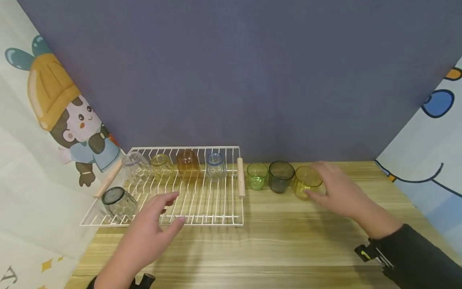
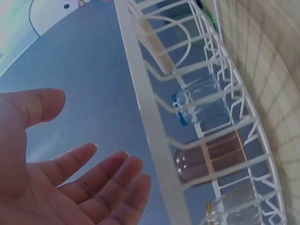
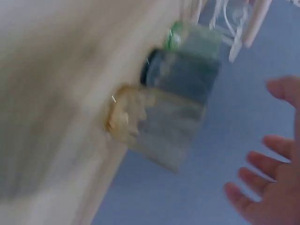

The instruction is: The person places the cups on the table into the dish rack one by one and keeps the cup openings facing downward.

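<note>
My right hand (image 1: pixel 337 188) is at the yellow glass (image 1: pixel 302 185), thumb and fingers spread on either side of its rim in the head view. In the right wrist view its fingers are apart from that glass, with a gap between. The yellow glass stands upright on the table, at the right end of a row with a dark grey glass (image 1: pixel 280 181) and a green glass (image 1: pixel 257 181). Over the front of the white wire rack (image 1: pixel 202 220) hovers my left hand (image 1: pixel 148 228), fingers loosely bent and holding nothing. A grey glass (image 1: pixel 120 204) leans in the rack's front left corner.
Along the rack's back row sit a clear glass (image 1: pixel 137 168), a smaller yellow glass (image 1: pixel 163 168), an amber glass (image 1: pixel 188 168) and a blue-rimmed glass (image 1: pixel 216 168). Wooden handles (image 1: pixel 241 178) flank the rack. A grey-blue wall panel (image 1: pixel 245 80) rises behind the wooden table (image 1: pixel 274 245).
</note>
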### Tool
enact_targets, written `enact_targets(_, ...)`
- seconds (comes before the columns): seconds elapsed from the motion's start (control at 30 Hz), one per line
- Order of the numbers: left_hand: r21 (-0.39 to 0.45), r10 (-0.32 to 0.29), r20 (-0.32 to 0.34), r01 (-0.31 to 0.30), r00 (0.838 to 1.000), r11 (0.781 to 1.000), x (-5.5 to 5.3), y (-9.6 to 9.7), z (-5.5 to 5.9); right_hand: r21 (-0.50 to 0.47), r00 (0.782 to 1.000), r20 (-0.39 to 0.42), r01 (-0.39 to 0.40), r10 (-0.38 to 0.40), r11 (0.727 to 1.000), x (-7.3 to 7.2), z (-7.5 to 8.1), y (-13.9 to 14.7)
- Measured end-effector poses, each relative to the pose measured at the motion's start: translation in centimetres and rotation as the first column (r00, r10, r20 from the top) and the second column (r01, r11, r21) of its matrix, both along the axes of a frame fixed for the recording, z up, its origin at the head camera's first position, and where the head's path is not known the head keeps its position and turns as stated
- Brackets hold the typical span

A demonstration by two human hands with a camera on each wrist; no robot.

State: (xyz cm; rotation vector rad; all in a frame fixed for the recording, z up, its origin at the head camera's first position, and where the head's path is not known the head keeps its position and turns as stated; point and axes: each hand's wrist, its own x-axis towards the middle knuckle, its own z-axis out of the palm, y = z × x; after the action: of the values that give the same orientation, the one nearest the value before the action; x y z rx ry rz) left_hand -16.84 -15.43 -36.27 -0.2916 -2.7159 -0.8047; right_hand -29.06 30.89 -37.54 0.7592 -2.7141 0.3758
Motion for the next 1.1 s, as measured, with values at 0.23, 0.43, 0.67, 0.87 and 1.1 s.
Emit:
enact_targets(0.23,0.040,0.009,0.041,-0.011,0.999,0.999,0.1,0.6,-0.3,0.100,0.972,0.227,0.039,-0.060,0.994,-3.2,0.5,0.5)
enact_targets(0.43,0.046,0.003,0.040,-0.005,0.999,0.999,0.1,0.9,-0.4,0.098,0.929,0.360,0.056,-0.088,0.994,-4.9,0.0,0.6)
enact_targets(0.67,0.061,-0.009,0.047,0.006,0.999,0.998,0.1,0.9,-0.5,0.080,0.899,0.434,0.031,-0.063,0.996,-6.2,-0.4,0.5)
enact_targets(0.87,0.040,-0.015,0.048,0.013,0.999,0.999,0.1,1.0,-0.8,0.075,0.909,0.416,-0.007,-0.025,0.997,-7.1,-0.9,0.4)
enact_targets(1.1,0.024,-0.015,0.054,0.014,0.998,1.000,0.2,1.3,-1.0,0.097,0.876,0.482,-0.048,-0.005,0.994,-8.1,-0.7,-0.1)
